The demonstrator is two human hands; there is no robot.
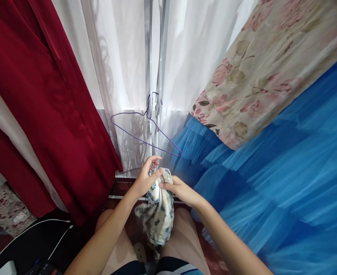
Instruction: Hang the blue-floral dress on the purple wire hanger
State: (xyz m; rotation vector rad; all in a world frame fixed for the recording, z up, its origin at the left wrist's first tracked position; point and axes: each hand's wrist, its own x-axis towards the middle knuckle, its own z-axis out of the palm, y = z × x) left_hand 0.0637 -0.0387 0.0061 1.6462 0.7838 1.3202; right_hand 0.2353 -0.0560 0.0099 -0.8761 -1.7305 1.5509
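A crumpled white garment with a blue, green and yellow floral print (159, 219) hangs between my hands, above my knees. My right hand (180, 189) grips its upper part, with the thumb lying across the cloth. My left hand (147, 177) is at the garment's upper left side; its thumb touches the cloth, while the index finger stands apart and the other fingers curl loosely with no cloth showing in them. Just beyond both hands, a thin purple hanger (134, 135) hangs by its hook on a white metal frame (154, 49), with nothing on it.
Dark red cloth (62, 99) hangs at the left, white curtains (194, 46) behind the frame. On the right are floral fabric (237, 91) and a layered blue tulle skirt (271, 191). A black round surface (62, 244) at lower left carries white cables (59, 242).
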